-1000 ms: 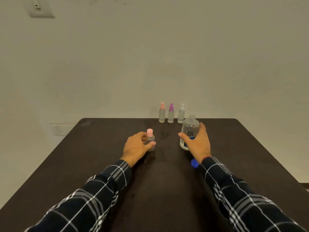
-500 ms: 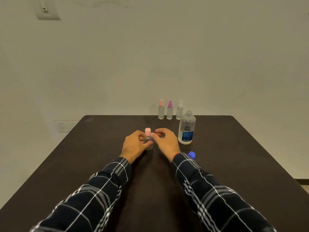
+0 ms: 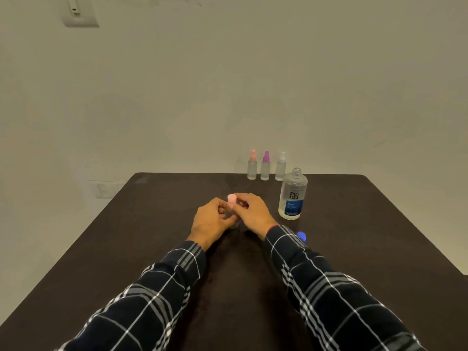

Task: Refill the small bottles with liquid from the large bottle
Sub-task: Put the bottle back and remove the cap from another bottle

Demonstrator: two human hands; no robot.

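Observation:
A small clear bottle with a pale pink cap (image 3: 232,200) stands on the dark table (image 3: 152,224) at its middle. My left hand (image 3: 210,221) wraps around the bottle's body, which is mostly hidden. My right hand (image 3: 252,214) pinches the pink cap from the right. The large clear bottle (image 3: 292,195) with a blue label stands upright and uncapped to the right of my hands. Its blue cap (image 3: 301,235) lies on the table beside my right sleeve.
Three small spray bottles stand in a row at the table's far edge: one orange-topped (image 3: 252,165), one purple-topped (image 3: 265,166), one white-topped (image 3: 280,166). A plain wall rises behind the table.
My right hand let go of the large bottle, moved left and closed on the pink cap. My left hand kept its hold on the small bottle.

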